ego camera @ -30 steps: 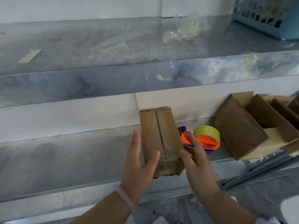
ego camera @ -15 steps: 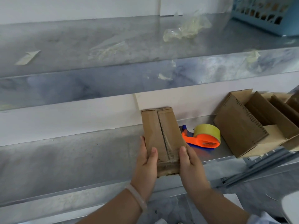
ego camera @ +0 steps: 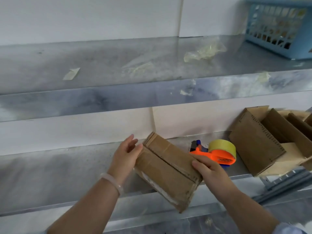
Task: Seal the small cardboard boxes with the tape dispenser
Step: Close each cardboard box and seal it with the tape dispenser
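A small closed cardboard box is tilted in the air above the front of the lower metal shelf, its taped seam facing up. My left hand touches the box's far left end with its fingers nearly straight. My right hand grips the box's near right end, thumb on top. An orange tape dispenser with a yellow tape roll lies on the shelf just behind my right hand.
Several open cardboard boxes lean together at the right of the lower shelf. On the upper shelf lie crumpled tape scraps and a blue plastic basket at the far right. A white wall backs both shelves.
The box has turned from standing upright to lying tilted, long side running left to right. My left hand has moved up to its far end and opened; my right hand has shifted right.
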Available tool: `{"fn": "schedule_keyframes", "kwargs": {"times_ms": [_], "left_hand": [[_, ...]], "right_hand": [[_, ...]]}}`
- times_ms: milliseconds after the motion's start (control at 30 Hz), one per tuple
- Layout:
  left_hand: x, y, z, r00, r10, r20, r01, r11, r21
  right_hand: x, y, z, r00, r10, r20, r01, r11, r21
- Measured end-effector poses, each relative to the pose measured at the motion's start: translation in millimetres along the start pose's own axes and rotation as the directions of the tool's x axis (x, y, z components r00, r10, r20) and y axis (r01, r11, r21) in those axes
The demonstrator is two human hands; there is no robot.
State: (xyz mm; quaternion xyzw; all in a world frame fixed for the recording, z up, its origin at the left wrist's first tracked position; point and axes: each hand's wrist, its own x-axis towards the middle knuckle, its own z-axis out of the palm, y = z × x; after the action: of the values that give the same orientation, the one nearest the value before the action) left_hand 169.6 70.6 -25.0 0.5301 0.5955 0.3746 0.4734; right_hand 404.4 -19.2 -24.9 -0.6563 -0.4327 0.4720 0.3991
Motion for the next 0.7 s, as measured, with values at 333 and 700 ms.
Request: {"fn": "schedule_keyframes", "kwargs": {"times_ms": [333, 700], "left_hand": [[-18.9, -12.7, -17.1, 0.972, -0.035, -0.234, 0.032, 0.999, -0.017], [-10.8, -25.3, -49.9, 0.953, 0.058, 0.298, -0.074, 0.996, 0.042]], "right_hand": [[22.7, -6.4, 28.4, 0.982, -0.081, -0.173, 0.064, 0.993, -0.1], [47.2, -17.1, 21.1, 0.971, -0.153, -0.182, 0.1, 0.957, -0.271]]}}
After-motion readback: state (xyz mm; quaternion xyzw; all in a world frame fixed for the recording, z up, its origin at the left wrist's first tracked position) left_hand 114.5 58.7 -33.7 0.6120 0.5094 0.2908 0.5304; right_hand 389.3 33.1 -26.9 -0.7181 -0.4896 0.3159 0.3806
